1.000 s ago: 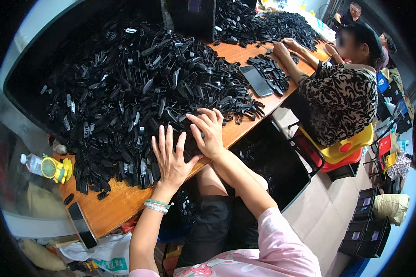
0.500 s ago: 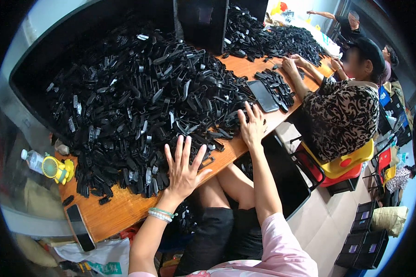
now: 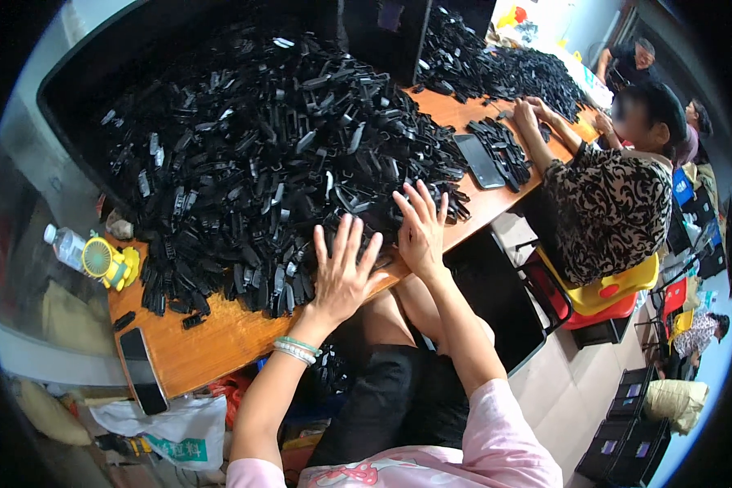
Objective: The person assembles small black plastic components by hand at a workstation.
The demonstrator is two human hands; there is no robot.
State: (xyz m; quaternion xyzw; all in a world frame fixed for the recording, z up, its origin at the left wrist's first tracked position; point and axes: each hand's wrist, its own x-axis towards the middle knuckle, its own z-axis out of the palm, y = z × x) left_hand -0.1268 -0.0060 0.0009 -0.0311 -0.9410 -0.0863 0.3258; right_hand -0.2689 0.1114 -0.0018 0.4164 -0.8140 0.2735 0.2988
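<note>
A big heap of small black plastic clip-like parts (image 3: 244,171) covers much of the wooden table (image 3: 211,337). My left hand (image 3: 346,268) lies with fingers spread against the heap's near edge, its palm over the table's front edge. To its right, my right hand (image 3: 420,228) also rests on the near edge of the parts with fingers stretched out. Neither hand grips a part. Parts beneath the fingers are hidden.
A phone (image 3: 479,161) lies beside a smaller pile to the right; another phone (image 3: 142,370) is at the left table corner. A yellow fan (image 3: 110,262) stands near a plastic bottle (image 3: 65,246). A co-worker (image 3: 614,195) sits at right by a black bin (image 3: 484,285).
My right hand has moved left, closer to my left hand, along the heap's near edge. The whole view has shifted slightly. Both hands stay open.
</note>
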